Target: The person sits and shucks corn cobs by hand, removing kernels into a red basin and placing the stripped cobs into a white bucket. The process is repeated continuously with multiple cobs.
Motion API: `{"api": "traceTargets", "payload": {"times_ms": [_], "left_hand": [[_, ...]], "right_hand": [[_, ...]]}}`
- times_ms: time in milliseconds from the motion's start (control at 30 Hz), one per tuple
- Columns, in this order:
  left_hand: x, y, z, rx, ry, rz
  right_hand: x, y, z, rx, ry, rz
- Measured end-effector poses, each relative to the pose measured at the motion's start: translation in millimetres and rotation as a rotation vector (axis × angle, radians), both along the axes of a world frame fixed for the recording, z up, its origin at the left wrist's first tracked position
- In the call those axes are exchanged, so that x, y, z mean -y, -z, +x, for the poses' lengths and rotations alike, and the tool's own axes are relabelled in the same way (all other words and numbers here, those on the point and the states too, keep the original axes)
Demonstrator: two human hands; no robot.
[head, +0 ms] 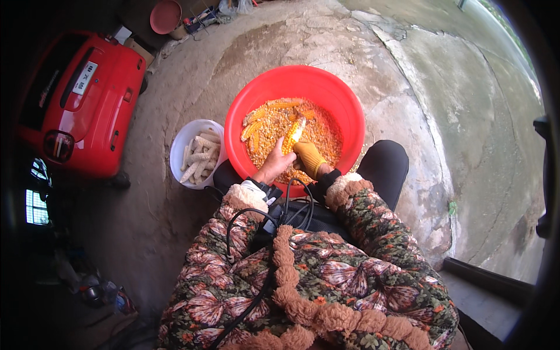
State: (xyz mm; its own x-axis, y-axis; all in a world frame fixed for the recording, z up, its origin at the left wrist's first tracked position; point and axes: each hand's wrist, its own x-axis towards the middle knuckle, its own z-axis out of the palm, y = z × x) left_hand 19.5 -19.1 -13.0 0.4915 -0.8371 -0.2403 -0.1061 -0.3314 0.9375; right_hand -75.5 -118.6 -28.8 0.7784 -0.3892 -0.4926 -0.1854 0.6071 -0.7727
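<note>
My bare left hand (277, 160) grips the lower end of a yellow corn cob (294, 132), its thumb lying along the kernels. In a yellow knit glove, my right hand (309, 158) presses against the same cob from the right, fingers curled. The cob tilts away from me above a large red plastic basin (345, 103) set between my knees. Loose corn kernels (323, 127) cover the basin's bottom. Several more cobs with kernels on lie at its left and far side, among them one corn cob (283, 104). What my right fingertips hold is partly hidden.
Left of the basin, a white plastic bucket (177, 151) holds several stripped cobs (202, 157). A red vehicle (103, 105) is parked farther left on the concrete floor (183, 96). Black cables (249, 211) hang over my lap. A reddish round basin (165, 16) stands at the far left.
</note>
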Motion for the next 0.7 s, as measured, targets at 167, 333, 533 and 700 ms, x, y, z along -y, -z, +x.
{"api": "traceTargets", "payload": {"times_ms": [167, 333, 533, 700], "left_hand": [[-3, -5, 6, 0.138, 0.017, 0.023], [-7, -10, 1, 0.409, 0.123, 0.224], [0, -12, -10, 0.408, 0.123, 0.319], [1, -4, -8, 0.437, 0.143, 0.321]], "right_hand": [[5, 0, -2, 0.188, 0.009, 0.217], [9, 0, -2, 0.061, 0.036, 0.163], [9, 10, 2, 0.039, 0.071, 0.154], [8, 12, 3, -0.04, 0.068, 0.139]]}}
